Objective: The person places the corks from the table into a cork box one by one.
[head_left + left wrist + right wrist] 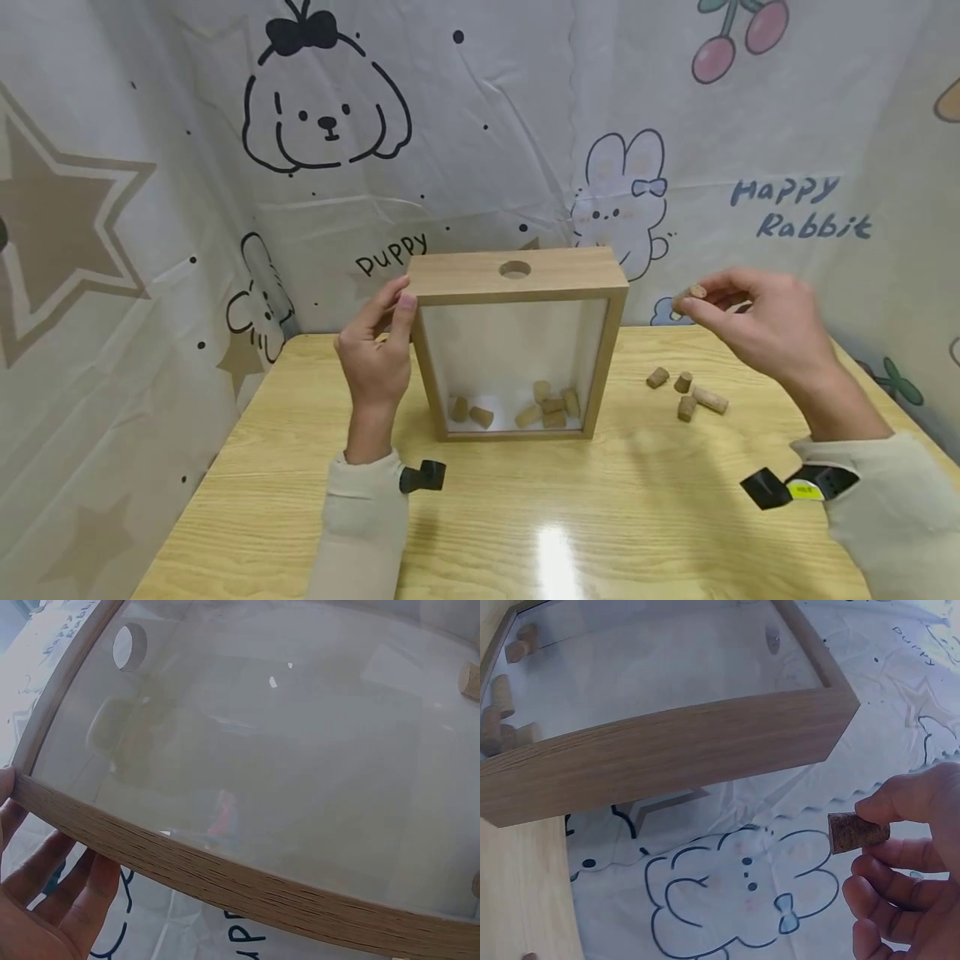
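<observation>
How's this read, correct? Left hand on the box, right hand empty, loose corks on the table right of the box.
One error: the right hand isn't empty; it pinches a cork, as the right wrist view shows. The rest stands.

A cartoon-printed cloth [480,179] hangs behind a wood-grained table [480,508].

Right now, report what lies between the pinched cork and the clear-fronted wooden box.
In the right wrist view, the stretch between cork and wooden box is bare; only printed backdrop shows behind it.
</observation>
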Motion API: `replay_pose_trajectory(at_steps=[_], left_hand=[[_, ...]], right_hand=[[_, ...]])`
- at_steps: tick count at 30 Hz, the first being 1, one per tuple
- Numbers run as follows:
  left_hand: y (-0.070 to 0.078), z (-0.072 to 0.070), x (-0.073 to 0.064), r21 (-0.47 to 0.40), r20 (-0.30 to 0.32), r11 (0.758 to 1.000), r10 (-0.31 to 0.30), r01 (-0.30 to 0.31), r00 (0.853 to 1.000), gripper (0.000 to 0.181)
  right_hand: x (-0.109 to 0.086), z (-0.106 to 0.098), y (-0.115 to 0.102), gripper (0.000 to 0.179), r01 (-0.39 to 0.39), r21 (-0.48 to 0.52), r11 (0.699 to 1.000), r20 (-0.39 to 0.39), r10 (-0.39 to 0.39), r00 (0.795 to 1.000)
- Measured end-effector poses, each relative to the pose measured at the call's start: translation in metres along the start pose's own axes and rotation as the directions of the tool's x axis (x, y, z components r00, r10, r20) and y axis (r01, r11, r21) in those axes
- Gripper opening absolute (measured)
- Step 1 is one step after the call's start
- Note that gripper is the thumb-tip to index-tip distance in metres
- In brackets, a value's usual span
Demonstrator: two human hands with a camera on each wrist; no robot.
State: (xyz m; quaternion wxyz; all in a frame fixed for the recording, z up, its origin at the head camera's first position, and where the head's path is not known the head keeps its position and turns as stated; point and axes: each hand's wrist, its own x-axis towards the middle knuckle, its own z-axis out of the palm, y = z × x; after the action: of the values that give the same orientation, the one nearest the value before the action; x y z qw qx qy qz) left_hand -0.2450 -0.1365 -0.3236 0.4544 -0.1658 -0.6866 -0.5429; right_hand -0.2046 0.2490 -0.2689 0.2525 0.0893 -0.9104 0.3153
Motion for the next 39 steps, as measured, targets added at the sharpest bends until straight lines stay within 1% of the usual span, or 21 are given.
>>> replay_pose_trajectory(at_steps=[5, 12, 14, 20, 28, 34, 39], left_hand=[[-0.001, 0.001, -0.002, -0.015, -0.001, 1.000, 0.005, -0.005, 1.000, 0.021], [-0.002, 0.001, -0.003, -0.008, -0.002, 1.000, -0.017, 0.017, 1.000, 0.021], [-0.003, 0.001, -0.003, -0.004, -0.002, 1.000, -0.022, 0.022, 1.000, 0.020], [-0.003, 0.001, -0.003, -0.002, -0.001, 1.000, -0.020, 0.020, 1.000, 0.021], [-0.003, 0.000, -0.003, -0.003, -0.009, 1.000, 0.005, -0.005, 1.000, 0.021], [-0.004, 0.001, -0.003, -0.015, -0.003, 1.000, 0.014, -0.014, 1.000, 0.021], [-0.005, 0.001, -0.002, -0.018, -0.017, 1.000, 0.025, -0.025, 1.000, 0.021]], right_hand=[[0.004, -0.003, -0.008, 0.023, 0.005, 0.006, 1.000, -0.009, -0.005, 1.000], [0.015, -0.004, -0.025, 0.020, 0.084, 0.016, 0.996, -0.039, -0.083, 0.996], [0.019, -0.004, -0.029, 0.019, 0.093, 0.017, 0.996, -0.043, -0.092, 0.995], [0.028, -0.003, -0.043, 0.021, 0.081, 0.035, 0.996, -0.020, -0.080, 0.997], [0.045, 0.008, -0.066, 0.019, 0.108, 0.078, 0.991, -0.006, -0.108, 0.994], [0.053, 0.016, -0.080, 0.018, 0.126, 0.081, 0.989, 0.019, -0.128, 0.992], [0.061, 0.023, -0.090, 0.021, 0.132, 0.092, 0.987, 0.052, -0.137, 0.989]])
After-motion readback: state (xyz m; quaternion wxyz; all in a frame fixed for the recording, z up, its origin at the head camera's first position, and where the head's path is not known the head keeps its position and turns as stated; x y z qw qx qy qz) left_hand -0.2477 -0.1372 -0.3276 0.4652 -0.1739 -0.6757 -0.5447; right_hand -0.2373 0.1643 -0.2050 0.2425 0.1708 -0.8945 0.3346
